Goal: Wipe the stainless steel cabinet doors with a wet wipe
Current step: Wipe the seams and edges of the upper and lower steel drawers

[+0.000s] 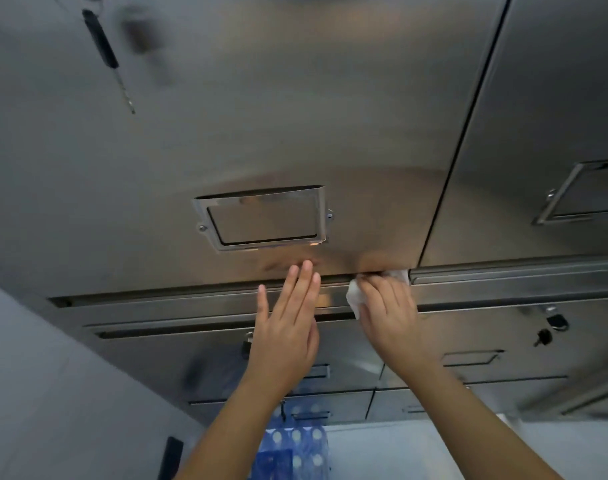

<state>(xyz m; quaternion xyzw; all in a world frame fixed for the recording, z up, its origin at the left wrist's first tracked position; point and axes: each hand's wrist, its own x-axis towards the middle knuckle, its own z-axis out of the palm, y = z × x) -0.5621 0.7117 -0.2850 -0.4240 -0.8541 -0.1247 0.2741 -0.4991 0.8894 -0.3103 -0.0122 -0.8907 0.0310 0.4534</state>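
Note:
A large stainless steel cabinet door (261, 116) fills the upper view, with a chrome label holder (261, 218) near its bottom. My right hand (387, 313) presses a crumpled white wet wipe (356, 294) against the door's lower right edge, its fingers curled over the wipe. My left hand (285, 323) lies flat with straight fingers, the fingertips touching the door's bottom edge just below the label holder.
A second steel door (552, 116) with its own label holder (583, 192) stands to the right. A black-handled key (103, 46) hangs at the top left. Lower drawers (469, 341) with locks sit below. A blue patterned bag (292, 448) is near the floor.

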